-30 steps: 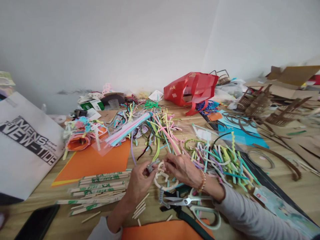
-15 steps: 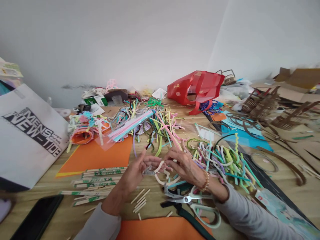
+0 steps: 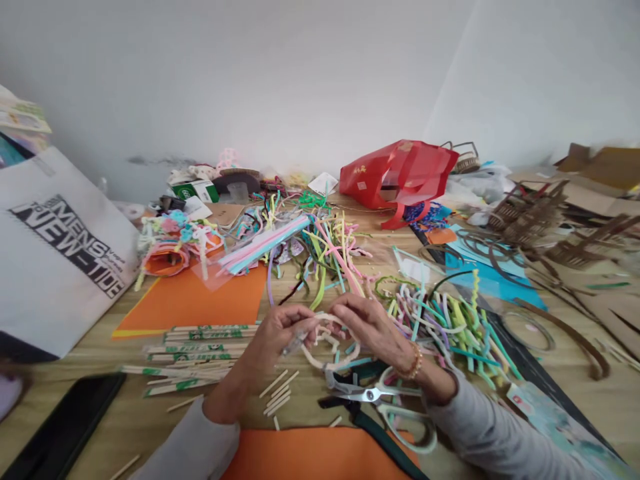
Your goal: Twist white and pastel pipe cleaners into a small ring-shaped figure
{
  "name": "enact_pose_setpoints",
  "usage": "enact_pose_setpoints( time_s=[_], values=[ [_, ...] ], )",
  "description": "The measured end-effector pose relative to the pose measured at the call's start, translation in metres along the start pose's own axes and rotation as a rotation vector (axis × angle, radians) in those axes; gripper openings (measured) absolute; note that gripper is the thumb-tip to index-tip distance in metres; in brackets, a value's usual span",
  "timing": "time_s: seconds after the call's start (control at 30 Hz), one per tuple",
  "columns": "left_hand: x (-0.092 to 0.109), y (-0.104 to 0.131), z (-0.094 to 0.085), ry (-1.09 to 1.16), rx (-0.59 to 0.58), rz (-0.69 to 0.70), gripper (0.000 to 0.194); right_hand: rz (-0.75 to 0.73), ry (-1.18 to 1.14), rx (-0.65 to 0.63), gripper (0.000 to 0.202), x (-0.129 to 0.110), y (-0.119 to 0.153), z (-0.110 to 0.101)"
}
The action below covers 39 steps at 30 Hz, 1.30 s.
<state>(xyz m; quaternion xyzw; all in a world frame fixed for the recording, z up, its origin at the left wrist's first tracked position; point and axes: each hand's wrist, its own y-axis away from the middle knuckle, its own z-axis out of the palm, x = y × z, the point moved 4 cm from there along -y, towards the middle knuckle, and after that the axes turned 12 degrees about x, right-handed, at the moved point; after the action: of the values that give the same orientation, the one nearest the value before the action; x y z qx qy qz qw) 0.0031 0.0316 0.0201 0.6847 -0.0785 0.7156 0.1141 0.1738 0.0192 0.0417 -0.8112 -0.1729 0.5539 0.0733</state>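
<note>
A white pipe cleaner (image 3: pixel 354 353), bent into a loop, hangs between my two hands above the table. My left hand (image 3: pixel 280 337) pinches the loop's left side between thumb and fingers; a small clear, greyish piece also shows at those fingers, too blurred to name. At the top of the loop, the fingers of my right hand (image 3: pixel 373 330) are closed on the pipe cleaner, their tips partly hidden. Below it lie white-handled scissors (image 3: pixel 373 395) with blades apart, across a dark-handled tool (image 3: pixel 383 440). Short cut sticks (image 3: pixel 280 393) are on the table between my forearms.
Wrapped chopsticks (image 3: pixel 200 350) and a phone (image 3: pixel 65 423) lie at left, near a white bag (image 3: pixel 65 267). Orange sheets (image 3: pixel 215 300) are left and in front. Piles of coloured pipe cleaners (image 3: pixel 455 320) spread behind and right. A red bag (image 3: pixel 395 177) stands at the back.
My left fingers, stretched out before, have closed on the pipe cleaner. The loop now sits higher and more open between both hands. The view has shifted slightly.
</note>
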Motion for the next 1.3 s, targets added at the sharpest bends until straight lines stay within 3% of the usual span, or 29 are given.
enact_pose_setpoints(
  time_s=[0.13,0.23,0.37,0.63,0.73,0.9,1.03,1.13,1.3],
  values=[
    [-0.001,-0.006,-0.014,0.253,0.081,-0.058,0.02,0.027,0.027,-0.011,0.027,0.014,-0.006,-0.003],
    [-0.002,-0.008,-0.018,0.35,0.098,-0.08,0.023,-0.072,0.27,-0.052,0.02,0.025,-0.004,0.004],
    [-0.007,-0.007,-0.015,0.291,0.05,-0.132,0.024,-0.203,0.573,-0.166,0.013,0.03,0.007,0.022],
    [-0.02,-0.01,-0.012,0.179,0.023,-0.163,0.026,-0.204,0.847,-0.161,0.009,0.037,0.019,0.04],
    [-0.023,-0.01,-0.011,0.186,0.024,-0.176,0.026,-0.184,0.77,-0.171,0.011,0.038,0.016,0.036],
    [-0.024,-0.009,-0.01,0.197,0.017,-0.171,0.024,-0.063,0.407,-0.118,0.008,0.037,0.003,0.018],
    [-0.026,-0.008,-0.01,0.213,0.028,-0.191,0.024,0.099,0.153,-0.036,0.016,0.044,-0.005,0.006],
    [-0.027,-0.008,-0.008,0.204,0.01,-0.192,0.026,0.215,-0.104,-0.059,0.027,0.05,-0.008,0.006],
    [-0.029,-0.007,-0.005,0.204,-0.038,-0.196,0.025,0.213,-0.228,-0.039,0.04,0.049,-0.011,0.005]
  ],
)
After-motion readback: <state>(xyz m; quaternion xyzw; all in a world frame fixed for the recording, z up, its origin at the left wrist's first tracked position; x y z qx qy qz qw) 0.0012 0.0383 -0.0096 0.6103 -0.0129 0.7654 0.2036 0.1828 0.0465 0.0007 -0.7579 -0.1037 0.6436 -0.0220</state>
